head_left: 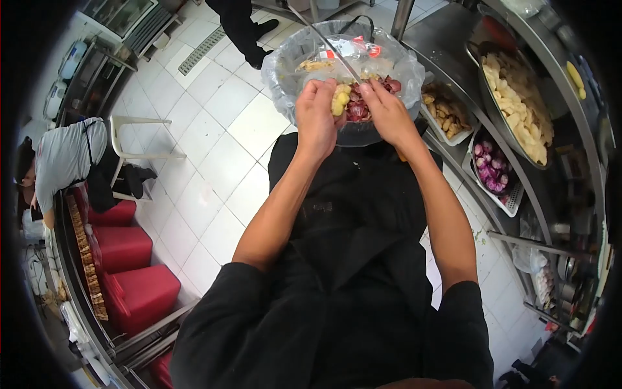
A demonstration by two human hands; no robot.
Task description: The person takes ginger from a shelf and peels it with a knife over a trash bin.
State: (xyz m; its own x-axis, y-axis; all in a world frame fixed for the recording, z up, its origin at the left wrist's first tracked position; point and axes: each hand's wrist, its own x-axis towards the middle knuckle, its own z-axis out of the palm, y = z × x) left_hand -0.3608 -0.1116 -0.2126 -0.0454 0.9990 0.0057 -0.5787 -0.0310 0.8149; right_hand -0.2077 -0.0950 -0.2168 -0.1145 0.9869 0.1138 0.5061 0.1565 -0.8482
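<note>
My left hand [317, 117] is closed around a knobby, pale yellow piece of ginger [340, 100], partly peeled by its look. A long knife [330, 47] is gripped in my right hand [387, 111]; its blade points up and away to the left, and its handle is hidden in my fingers. Both hands are close together over a bin [285, 61] lined with a clear plastic bag. Inside the bin, below my hands, lie reddish-purple onion skins [358, 111], pale scraps and some red and white packaging [359, 47].
To the right, a metal counter holds a big bowl [476, 55] of pale peeled pieces, a tray of brown ginger [447, 113] and a basket of purple onions [491, 165]. Left are red bins [146, 292], a white plastic chair [146, 155] and a bending person [71, 155]. Another person's legs [243, 29] stand ahead.
</note>
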